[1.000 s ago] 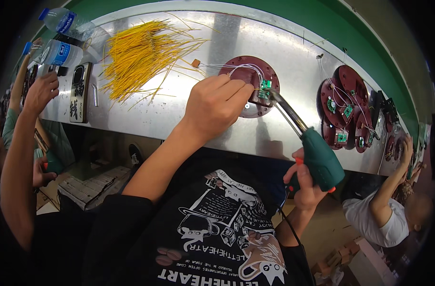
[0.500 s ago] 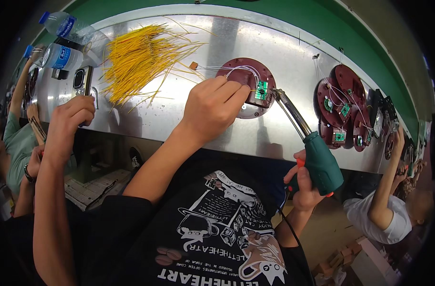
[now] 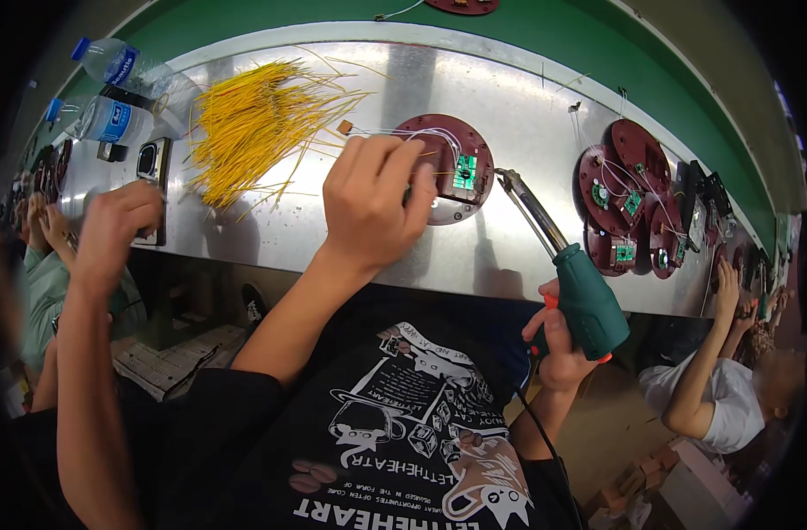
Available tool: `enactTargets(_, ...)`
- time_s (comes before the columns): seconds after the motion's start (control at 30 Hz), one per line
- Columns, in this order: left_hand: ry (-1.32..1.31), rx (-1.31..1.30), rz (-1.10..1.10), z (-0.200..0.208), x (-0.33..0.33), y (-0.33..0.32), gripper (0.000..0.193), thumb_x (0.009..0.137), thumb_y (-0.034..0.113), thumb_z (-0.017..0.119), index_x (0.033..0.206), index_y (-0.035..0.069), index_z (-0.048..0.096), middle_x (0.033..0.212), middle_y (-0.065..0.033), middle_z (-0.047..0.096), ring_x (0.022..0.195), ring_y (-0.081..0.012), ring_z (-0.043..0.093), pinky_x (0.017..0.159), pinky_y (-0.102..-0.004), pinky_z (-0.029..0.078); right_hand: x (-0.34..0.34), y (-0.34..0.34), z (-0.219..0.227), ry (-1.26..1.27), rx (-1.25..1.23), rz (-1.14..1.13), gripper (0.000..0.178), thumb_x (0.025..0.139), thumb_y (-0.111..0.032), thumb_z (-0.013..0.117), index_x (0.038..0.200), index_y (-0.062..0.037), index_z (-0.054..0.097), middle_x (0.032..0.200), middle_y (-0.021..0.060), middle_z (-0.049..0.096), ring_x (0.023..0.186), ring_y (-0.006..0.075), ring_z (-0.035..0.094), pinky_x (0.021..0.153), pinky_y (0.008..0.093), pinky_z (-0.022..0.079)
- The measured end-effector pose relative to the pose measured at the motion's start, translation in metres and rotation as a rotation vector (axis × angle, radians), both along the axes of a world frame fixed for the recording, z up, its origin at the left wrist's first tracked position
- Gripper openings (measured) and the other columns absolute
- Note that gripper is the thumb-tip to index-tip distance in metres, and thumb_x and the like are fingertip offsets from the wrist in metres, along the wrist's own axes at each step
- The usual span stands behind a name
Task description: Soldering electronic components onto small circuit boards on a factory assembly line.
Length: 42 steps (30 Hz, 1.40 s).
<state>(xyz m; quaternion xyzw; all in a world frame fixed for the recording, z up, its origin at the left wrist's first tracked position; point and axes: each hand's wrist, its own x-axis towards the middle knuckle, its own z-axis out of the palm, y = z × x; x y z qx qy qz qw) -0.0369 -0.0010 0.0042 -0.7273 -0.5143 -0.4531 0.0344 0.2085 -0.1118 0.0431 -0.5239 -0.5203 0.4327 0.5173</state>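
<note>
At the far left two clear plastic bottles with blue caps (image 3: pixel 117 122) lie on the metal table (image 3: pixel 527 115), and below them a co-worker's hand (image 3: pixel 121 225), blurred, is at a phone (image 3: pixel 151 161), covering part of it. Next comes a loose heap of thin yellow wires (image 3: pixel 260 132), most of them slanting the same way, with a few strays around its edges. A small orange-brown block (image 3: pixel 344 128) is just beside the heap, at the end of white wires (image 3: pixel 447 135) that curve over a round maroon disc (image 3: pixel 476 144). The person's left hand (image 3: pixel 372 199) is over the disc's left side; a narrow gap shows between its thumb and forefinger, but I cannot tell whether the fingers hold a thin wire. The disc lies on the table right of that hand, bearing a green circuit board (image 3: pixel 465 172) on its right half. Just beside the disc's right edge is the tip of a dark green soldering gun (image 3: pixel 591 305), tilted up and leftward; the fingers of the right hand (image 3: pixel 562 353) are wrapped around its handle, near the red trigger. Farther right more maroon discs (image 3: pixel 637 141) lie grouped and overlapping, some with green boards, and beyond the table's near edge is a co-worker in a white shirt (image 3: pixel 726 402).
</note>
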Motion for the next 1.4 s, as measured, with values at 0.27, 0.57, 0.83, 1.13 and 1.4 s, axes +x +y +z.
enactTargets(0.27, 0.043, 0.109, -0.048, -0.002, -0.007, -0.005, 0.024, 0.074, -0.002, 0.067, 0.097, 0.001, 0.072, 0.082, -0.0076, 0.063, 0.069, -0.0261, 0.057, 0.063, -0.0358, 0.05, -0.003, 0.001, -0.007, -0.061, 0.128, 0.075, 0.039, 0.089, -0.007, 0.063, 0.123, 0.0094, 0.058, 0.106, 0.0205, 0.067, 0.053, 0.018, 0.06, 0.047, 0.0277, 0.049)
enactTargets(0.57, 0.009, 0.046, -0.261, 0.0, -0.006, -0.001, 0.024, 0.069, -0.009, 0.073, 0.092, -0.002, 0.071, 0.079, -0.0097, 0.067, 0.064, -0.0254, 0.058, 0.056, -0.0335, 0.047, -0.01, -0.003, -0.011, -0.059, 0.026, 0.085, 0.036, 0.088, -0.007, 0.062, 0.119, 0.0098, 0.059, 0.103, 0.0205, 0.066, 0.053, 0.0181, 0.059, 0.047, 0.0279, 0.049)
enactTargets(0.83, 0.036, 0.004, -0.243, -0.004, -0.005, 0.0, 0.021, 0.069, -0.007, 0.072, 0.09, -0.002, 0.071, 0.079, -0.0095, 0.067, 0.065, -0.0255, 0.059, 0.057, -0.0337, 0.049, -0.016, 0.001, -0.007, 0.006, -0.004, 0.088, 0.036, 0.088, -0.005, 0.061, 0.12, 0.01, 0.058, 0.101, 0.0211, 0.065, 0.054, 0.0179, 0.059, 0.046, 0.0275, 0.05)
enactTargets(1.13, 0.038, -0.01, -0.248, -0.005, -0.005, 0.001, 0.022, 0.069, -0.006, 0.073, 0.091, -0.001, 0.071, 0.08, -0.0088, 0.068, 0.067, -0.0252, 0.06, 0.058, -0.0336, 0.05, -0.016, 0.001, -0.005, -0.021, -0.037, 0.047, 0.037, 0.089, -0.004, 0.061, 0.124, 0.0097, 0.057, 0.1, 0.02, 0.065, 0.056, 0.0174, 0.059, 0.046, 0.027, 0.049)
enactTargets(1.4, 0.013, 0.047, -0.235, -0.01, -0.003, 0.004, 0.021, 0.068, -0.001, 0.071, 0.089, 0.003, 0.07, 0.077, -0.0039, 0.062, 0.067, -0.0227, 0.057, 0.056, -0.0332, 0.048, -0.009, 0.001, -0.005, 0.04, -0.086, 0.086, 0.04, 0.09, -0.005, 0.061, 0.127, 0.0086, 0.056, 0.098, 0.0192, 0.064, 0.056, 0.0182, 0.059, 0.046, 0.0263, 0.048)
